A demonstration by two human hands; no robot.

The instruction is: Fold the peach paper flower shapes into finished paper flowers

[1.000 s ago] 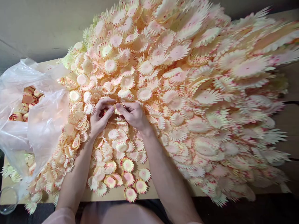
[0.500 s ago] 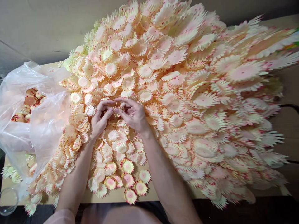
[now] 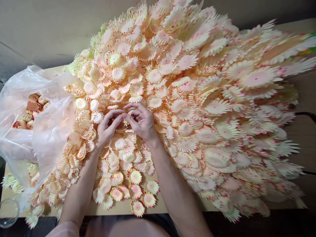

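My left hand [image 3: 108,127] and my right hand [image 3: 142,122] meet over the middle of the pile, thumbs and forefingers pinched together at the tips. Just under the fingertips shows a small cream scrap with a toothed edge [image 3: 125,123]; whether it is held or lies on the pile, I cannot tell. All around lie artificial flower petal discs [image 3: 154,76], cream and pale pink with fringed, red-tipped edges. Below my hands a looser group includes a petal disc with deeper red tips [image 3: 138,208] near the table's front edge.
Petal discs heap high at the back and spread to the right. On the left a clear plastic bag [image 3: 53,126] holds rolled flower pieces [image 3: 33,107], seen through its opening. A round transparent object [image 3: 9,213] sits at the lower left, beside the table [image 3: 98,209].
My hands stay together in almost the same place, with the fingers shifted slightly. The small cream scrap beneath the fingertips now shows more clearly. The pile looks unchanged.
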